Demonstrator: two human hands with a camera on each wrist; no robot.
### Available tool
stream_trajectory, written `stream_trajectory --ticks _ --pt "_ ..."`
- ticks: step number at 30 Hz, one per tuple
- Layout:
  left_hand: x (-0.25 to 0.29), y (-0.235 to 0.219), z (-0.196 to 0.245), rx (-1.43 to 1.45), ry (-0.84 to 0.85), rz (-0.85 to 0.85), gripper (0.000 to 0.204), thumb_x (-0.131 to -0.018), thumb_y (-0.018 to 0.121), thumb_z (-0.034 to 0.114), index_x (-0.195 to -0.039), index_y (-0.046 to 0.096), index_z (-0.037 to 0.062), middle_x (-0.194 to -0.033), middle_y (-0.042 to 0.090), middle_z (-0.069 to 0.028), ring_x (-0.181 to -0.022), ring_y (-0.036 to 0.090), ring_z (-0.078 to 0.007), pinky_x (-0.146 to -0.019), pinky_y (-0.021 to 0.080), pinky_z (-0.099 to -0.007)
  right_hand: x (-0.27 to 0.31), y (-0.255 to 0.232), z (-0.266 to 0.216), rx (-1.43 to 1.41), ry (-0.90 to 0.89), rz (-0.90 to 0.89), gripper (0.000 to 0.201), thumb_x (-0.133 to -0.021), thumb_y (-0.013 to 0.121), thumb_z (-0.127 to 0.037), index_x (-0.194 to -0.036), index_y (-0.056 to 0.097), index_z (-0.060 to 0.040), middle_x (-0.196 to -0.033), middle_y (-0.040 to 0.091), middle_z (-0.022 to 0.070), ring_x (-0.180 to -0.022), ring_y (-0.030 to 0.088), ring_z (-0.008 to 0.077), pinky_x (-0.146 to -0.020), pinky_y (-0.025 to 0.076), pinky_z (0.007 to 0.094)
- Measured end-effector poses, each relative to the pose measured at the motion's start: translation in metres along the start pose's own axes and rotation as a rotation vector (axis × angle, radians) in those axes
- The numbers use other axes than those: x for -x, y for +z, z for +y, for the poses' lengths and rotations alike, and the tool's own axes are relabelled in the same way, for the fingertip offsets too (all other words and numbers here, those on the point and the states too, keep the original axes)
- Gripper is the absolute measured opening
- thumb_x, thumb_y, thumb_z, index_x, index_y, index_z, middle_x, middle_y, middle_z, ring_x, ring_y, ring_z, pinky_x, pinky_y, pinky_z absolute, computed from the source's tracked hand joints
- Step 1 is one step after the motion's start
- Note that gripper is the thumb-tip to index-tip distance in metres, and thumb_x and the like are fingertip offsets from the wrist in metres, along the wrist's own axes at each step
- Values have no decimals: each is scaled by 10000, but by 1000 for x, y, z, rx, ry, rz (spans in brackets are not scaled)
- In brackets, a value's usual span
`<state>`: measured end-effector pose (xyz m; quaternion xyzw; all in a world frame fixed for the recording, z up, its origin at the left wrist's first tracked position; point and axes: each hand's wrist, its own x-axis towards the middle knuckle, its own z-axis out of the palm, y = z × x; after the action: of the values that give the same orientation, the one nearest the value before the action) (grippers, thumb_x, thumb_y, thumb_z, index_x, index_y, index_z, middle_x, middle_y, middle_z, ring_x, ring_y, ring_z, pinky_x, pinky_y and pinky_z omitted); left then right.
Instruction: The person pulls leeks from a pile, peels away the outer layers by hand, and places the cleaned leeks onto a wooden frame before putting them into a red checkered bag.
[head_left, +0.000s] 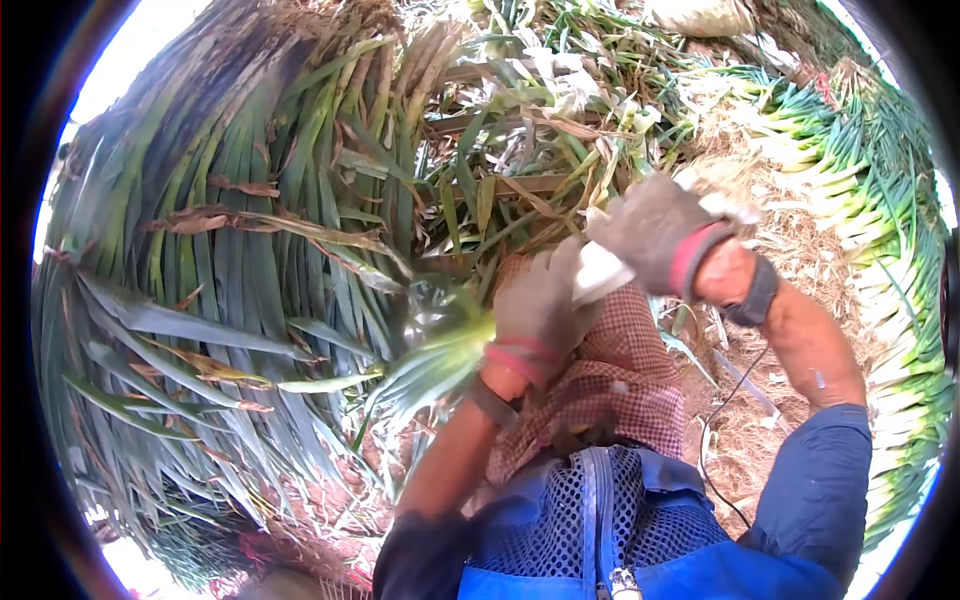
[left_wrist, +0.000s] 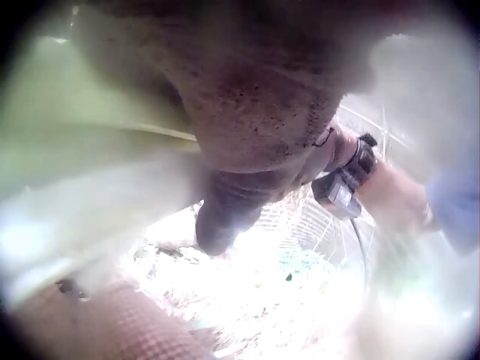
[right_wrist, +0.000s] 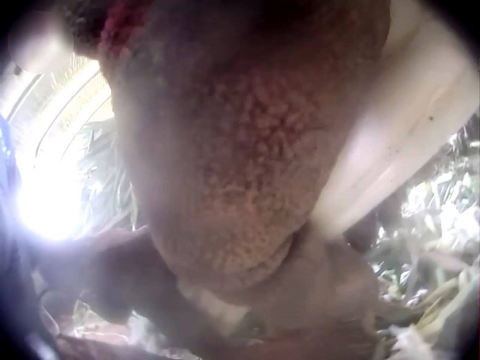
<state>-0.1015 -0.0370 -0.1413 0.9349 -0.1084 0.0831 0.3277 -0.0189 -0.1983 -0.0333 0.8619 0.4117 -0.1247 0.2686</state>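
In the head view my gloved left hand [head_left: 545,305] grips a leek [head_left: 602,272], its green leaves fanning out at the lower left, blurred. The gloved right hand [head_left: 650,230] curls round the white shank farther up. Beyond that hand a pale end [head_left: 735,208] sticks out. Up close in the right wrist view, the smooth white stalk [right_wrist: 405,127] runs beside the dirty glove [right_wrist: 240,150]. A blurred pale-green stalk [left_wrist: 82,210] crosses the left wrist view below the glove [left_wrist: 255,97]. Most fingertips are hidden.
A tall heap of untrimmed leeks [head_left: 230,270] stands at the left. Along the right lies a row of leeks [head_left: 850,190] with white shanks bared. Peeled leaves [head_left: 560,110] litter the ground ahead; dry root scraps [head_left: 770,250] lie at the right. A cable [head_left: 708,440] hangs near the right arm.
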Motion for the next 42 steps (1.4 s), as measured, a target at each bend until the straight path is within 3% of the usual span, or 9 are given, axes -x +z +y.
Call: stream_trajectory --ticks 4,8,10,14,16,22,30,37,42 --pt "-2 -25 -42 193 58 -127 853 -664 949 327 -1399 571 119 -1131 720 -132 -985 722 -311 -814 593 -424 47 -13 85 110 158 283 247 -861 778 -127 -1094 703 -155 -834 688 35 -797 661 171 -775 543 365" --pt "11 -26 -123 -161 73 139 793 -712 912 360 -1368 593 48 -1201 714 -196 -1040 705 -381 -878 569 -475 115 -50 175 421 411 469 389 -779 810 -87 -1140 675 -142 -930 706 84 -999 665 314 -929 514 419" --pt "26 -15 -197 -156 -444 -237 565 -811 796 381 -1210 666 5 -1158 708 -263 -1078 675 -436 -922 546 -490 149 -69 210 400 534 425 440 -799 757 -48 -1216 640 -130 -1004 711 118 -1058 667 352 -936 520 462" --pt "98 -2 -264 -224 -337 -81 543 -817 745 315 -1255 640 11 -1205 706 -258 -1121 672 -429 -993 528 -492 179 -96 202 347 932 243 507 -768 745 -47 -1254 638 -142 -1127 722 142 -1057 691 371 -890 548 489" --pt "79 -19 -227 -55 -531 -205 552 -808 766 323 -1240 652 0 -1180 715 -259 -1103 687 -414 -968 539 -475 187 -99 200 418 858 344 508 -744 760 -76 -1240 656 -126 -1134 729 150 -1061 690 373 -902 546 473" --pt "10 -7 -157 317 -290 -79 442 -896 790 300 -1198 689 -7 -975 733 -127 -845 680 -194 -772 556 -337 206 -135 202 231 952 47 478 -643 775 -78 -1119 739 -70 -1023 745 180 -1015 710 370 -878 562 447" --pt "-123 21 -5 803 -187 -70 472 -990 707 392 -1236 703 -10 -1098 751 -87 -849 697 -170 -752 555 -282 228 -136 158 16 911 53 476 -516 805 -89 -987 747 -53 -975 738 166 -950 707 373 -829 555 429" --pt "-156 57 5 343 -289 -128 296 -914 673 359 -1059 771 120 -1040 760 -171 -952 722 -384 -850 565 -455 250 -131 137 59 804 85 475 -526 797 -103 -993 726 -57 -927 723 138 -916 703 371 -785 546 410" --pt "-95 59 -163 -251 -247 -132 247 -925 607 264 -958 778 89 -934 750 -190 -832 731 -377 -743 580 -490 269 -119 159 -39 864 100 544 -476 797 -77 -1012 728 -13 -882 722 153 -812 716 325 -742 557 387"
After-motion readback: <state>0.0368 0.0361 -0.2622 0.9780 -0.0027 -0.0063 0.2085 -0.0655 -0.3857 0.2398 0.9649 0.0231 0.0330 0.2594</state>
